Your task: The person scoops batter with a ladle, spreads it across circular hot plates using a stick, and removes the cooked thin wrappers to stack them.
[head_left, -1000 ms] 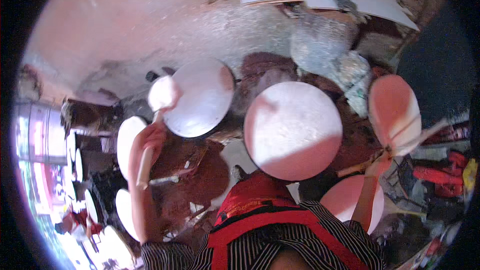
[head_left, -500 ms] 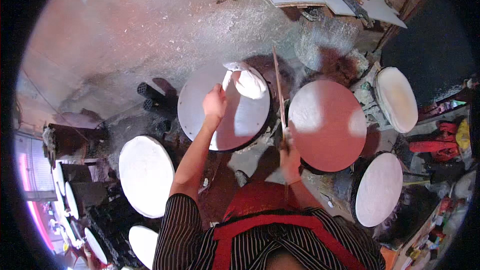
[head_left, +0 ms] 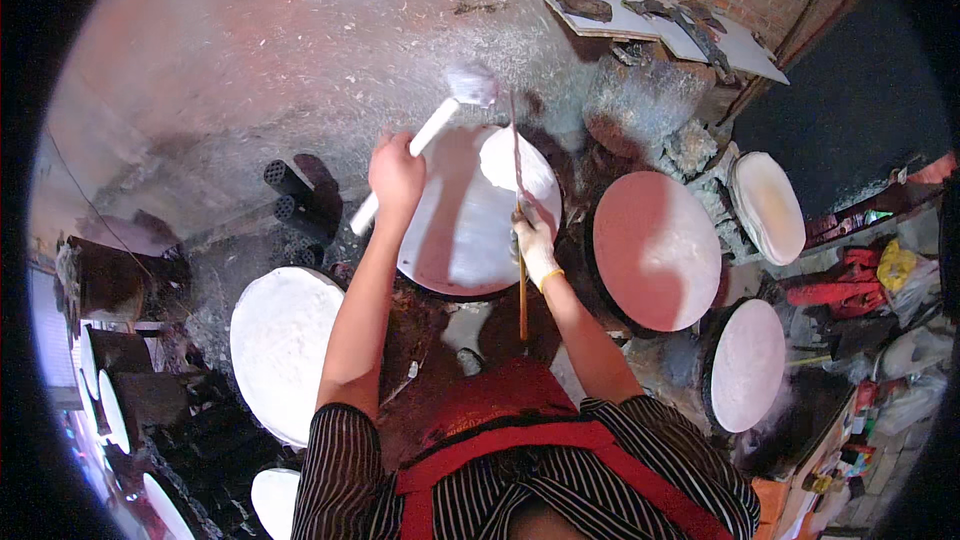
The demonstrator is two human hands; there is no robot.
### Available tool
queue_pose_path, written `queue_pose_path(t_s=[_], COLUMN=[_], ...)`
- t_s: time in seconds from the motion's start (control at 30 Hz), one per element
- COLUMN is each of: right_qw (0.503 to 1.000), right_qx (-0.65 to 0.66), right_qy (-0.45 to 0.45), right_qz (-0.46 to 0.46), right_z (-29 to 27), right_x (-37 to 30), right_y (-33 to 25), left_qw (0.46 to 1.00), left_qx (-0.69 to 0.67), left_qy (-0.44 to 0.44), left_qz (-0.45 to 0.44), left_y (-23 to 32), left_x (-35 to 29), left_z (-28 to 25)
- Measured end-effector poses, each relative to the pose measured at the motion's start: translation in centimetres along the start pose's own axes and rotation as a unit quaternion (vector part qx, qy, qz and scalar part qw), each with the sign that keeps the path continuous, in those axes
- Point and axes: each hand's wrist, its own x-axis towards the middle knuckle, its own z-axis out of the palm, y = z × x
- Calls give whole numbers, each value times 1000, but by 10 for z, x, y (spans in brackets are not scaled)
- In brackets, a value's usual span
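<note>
My left hand (head_left: 396, 174) grips the white handle of a brush (head_left: 440, 125) whose pale bristle head is raised past the far rim of a round white griddle (head_left: 470, 240). My right hand (head_left: 534, 248), in a pale glove, holds a long thin wooden stick (head_left: 519, 240) upright over the same griddle's right side. A thin white sheet covers the upper right part of that griddle.
More round pans surround me: a reddish one (head_left: 655, 250) to the right, white ones at far right (head_left: 768, 205), lower right (head_left: 745, 365) and left (head_left: 285, 350). Dark coal cylinders (head_left: 290, 200) lie at left. Boards with lumps (head_left: 660, 20) sit at the back near a brick wall.
The view has shifted so the middle griddle sits more in front of me. My left hand has lifted the brush up past the griddle's far rim. The right hand's stick stays upright.
</note>
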Motion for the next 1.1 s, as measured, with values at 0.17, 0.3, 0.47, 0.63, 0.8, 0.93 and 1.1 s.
queue_pose_path(t_s=[0.17,0.3,0.47,0.63,0.8,0.93,1.1], right_qw=[992,981,995,989,958,989,964], right_qx=[115,184,70,-123,-132,-121,-177], right_qy=[-4,50,65,-28,-253,-77,-197], right_qz=[55,-35,-32,-74,13,39,-40], right_z=[-27,-11,46,58,-17,-72,-57], right_x=[-34,-77,-17,7,-22,-12,23], right_y=[19,57,43,5,-36,-16,-2], left_qw=[837,696,545,462,503,530,591], left_qx=[-388,-470,-611,-645,-577,-537,-484], left_qy=[-136,-116,-25,14,26,58,104], left_qz=[-360,-530,-574,-609,-643,-653,-637], left_y=[-40,-23,9,15,17,28,50], left_x=[-106,-181,-225,-237,-256,-262,-267], left_z=[-47,-101,-139,-155,-159,-156,-148])
